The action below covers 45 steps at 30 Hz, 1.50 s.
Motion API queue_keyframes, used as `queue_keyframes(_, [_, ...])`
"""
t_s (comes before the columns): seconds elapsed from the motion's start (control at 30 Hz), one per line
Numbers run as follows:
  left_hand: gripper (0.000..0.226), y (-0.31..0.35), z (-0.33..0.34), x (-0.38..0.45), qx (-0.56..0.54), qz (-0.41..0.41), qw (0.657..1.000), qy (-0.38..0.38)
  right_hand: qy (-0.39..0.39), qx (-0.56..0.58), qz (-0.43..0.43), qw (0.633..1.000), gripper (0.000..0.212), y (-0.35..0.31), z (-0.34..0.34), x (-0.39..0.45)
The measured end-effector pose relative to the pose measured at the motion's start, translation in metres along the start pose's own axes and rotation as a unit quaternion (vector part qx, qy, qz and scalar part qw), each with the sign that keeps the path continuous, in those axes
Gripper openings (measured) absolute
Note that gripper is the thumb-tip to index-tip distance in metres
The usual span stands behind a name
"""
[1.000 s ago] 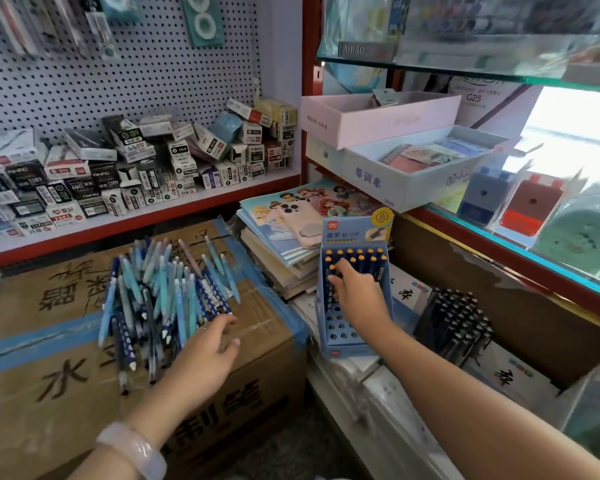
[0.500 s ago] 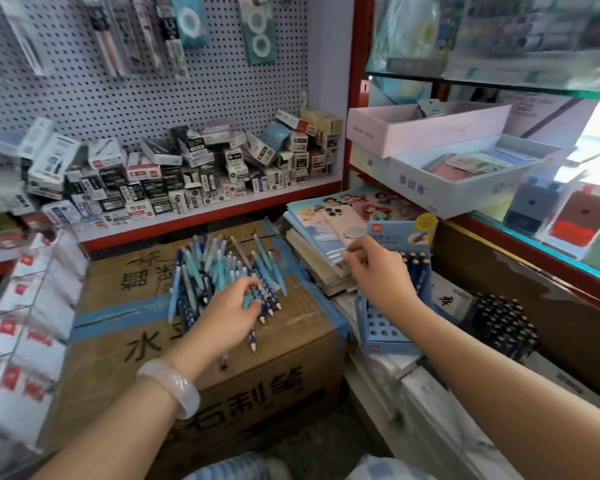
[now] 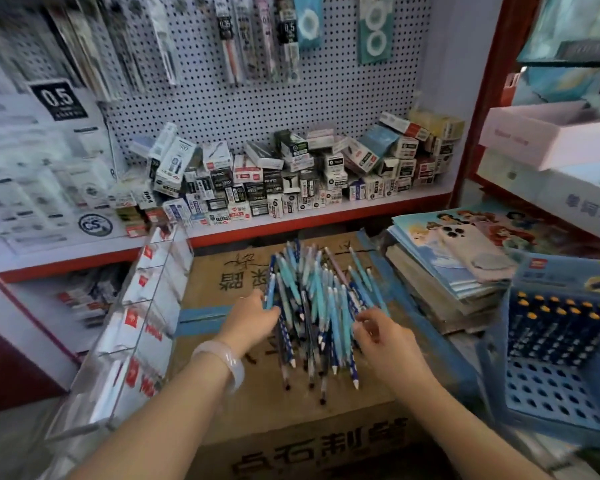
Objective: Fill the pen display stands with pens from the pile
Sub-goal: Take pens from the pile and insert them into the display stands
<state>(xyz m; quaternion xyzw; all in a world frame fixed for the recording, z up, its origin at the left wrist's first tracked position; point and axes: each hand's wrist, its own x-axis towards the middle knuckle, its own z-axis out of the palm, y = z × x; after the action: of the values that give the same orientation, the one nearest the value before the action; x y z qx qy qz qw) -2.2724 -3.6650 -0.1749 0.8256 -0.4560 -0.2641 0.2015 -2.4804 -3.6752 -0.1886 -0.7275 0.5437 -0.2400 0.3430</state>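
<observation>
On top of the taped cardboard carton [image 3: 284, 403], both hands reached into the pile of blue pens [image 3: 317, 306], left hand [image 3: 253, 318] gripping some, right hand [image 3: 383, 336] with fingers loosely curled, apparently gathering pens for the half-filled blue display stand [image 3: 561, 362] to the right.

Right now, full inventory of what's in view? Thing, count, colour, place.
pen pile: many, blue shades, on the box
cardboard box: one, brown, blue tape, centre
pen display stand: one, blue, right; back rows filled, front holes empty
notebook stack: one, cartoon covers, right of box
phone: one, pale, on the stack
small boxes: many, mixed, back shelf
pegboard: one, white, hung packs
left hand: at the pile's left edge, fingers on pens; grip unclear
right hand: at the pile's right edge; grip unclear
</observation>
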Motion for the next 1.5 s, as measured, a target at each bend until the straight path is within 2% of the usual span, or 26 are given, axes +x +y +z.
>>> queue_keyframes(0.27, [0.071, 0.024, 0.008, 0.077, -0.007, -0.083, 0.995, -0.056, 0.053, -0.035, 0.011, 0.998, 0.026, 0.030, -0.008, 0.027])
queue_keyframes(0.37, [0.046, 0.028, 0.012, 0.093, -0.004, -0.075, 0.995, -0.067, 0.050, -0.031, 0.004, 0.998, 0.026, 0.034, -0.009, 0.032])
queue_keyframes(0.47, [0.052, 0.027, 0.014, 0.104, 0.040, -0.077, 0.994, -0.064, 0.049, -0.029, 0.002, 0.998, 0.029, 0.033, -0.008, 0.034])
queue_keyframes(0.57, [0.034, 0.022, 0.016, 0.110, 0.108, -0.076, 0.990, -0.052, 0.048, -0.018, -0.001, 0.999, 0.029, 0.027, -0.009, 0.039])
queue_keyframes(0.73, [0.036, 0.013, 0.016, 0.113, 0.123, -0.091, 0.988, -0.028, 0.050, -0.001, -0.004, 0.999, 0.026, 0.020, -0.008, 0.044])
queue_keyframes(0.83, [0.025, 0.008, 0.018, 0.113, 0.141, -0.090, 0.986, 0.004, 0.047, -0.004, -0.003, 0.999, 0.026, 0.020, -0.009, 0.043])
queue_keyframes(0.93, [0.025, 0.005, 0.018, 0.112, 0.143, -0.091, 0.985, 0.023, 0.044, 0.000, 0.000, 0.999, 0.026, 0.022, -0.014, 0.042])
queue_keyframes(1.07, [0.047, 0.000, 0.008, 0.113, 0.089, -0.094, 0.991, 0.035, 0.048, 0.012, 0.009, 0.999, 0.025, 0.023, -0.019, 0.040])
queue_keyframes(1.23, [0.024, -0.015, -0.007, 0.109, -0.079, -0.109, 0.991, 0.003, 0.054, 0.014, 0.013, 0.998, 0.027, 0.023, -0.022, 0.037])
queue_keyframes(1.5, [0.002, -0.025, -0.024, 0.059, -0.170, -0.080, 0.982, -0.008, 0.040, 0.002, 0.009, 0.999, 0.030, 0.009, -0.021, 0.023])
